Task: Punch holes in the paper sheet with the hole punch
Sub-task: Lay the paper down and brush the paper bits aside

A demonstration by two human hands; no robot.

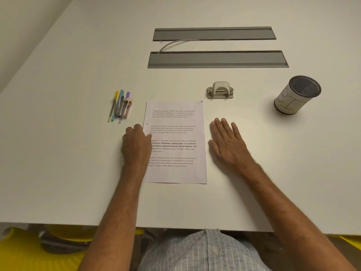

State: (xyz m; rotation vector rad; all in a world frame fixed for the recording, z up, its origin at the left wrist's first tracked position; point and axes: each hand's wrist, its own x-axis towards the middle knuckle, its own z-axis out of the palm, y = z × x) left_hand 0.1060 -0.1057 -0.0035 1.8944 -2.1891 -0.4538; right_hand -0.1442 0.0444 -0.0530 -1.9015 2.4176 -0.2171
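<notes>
Our left hand [135, 141] pinches the printed white paper sheet [175, 141] by its left edge, ready to lift; right hand [227, 142] lies flat, fingers released, near the beige metal hole punch [220, 90].

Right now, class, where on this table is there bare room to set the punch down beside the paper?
Bare table lies left of the left hand, below the pens. More lies between the right hand and the cup. It is tight between the paper and the punch.
</notes>
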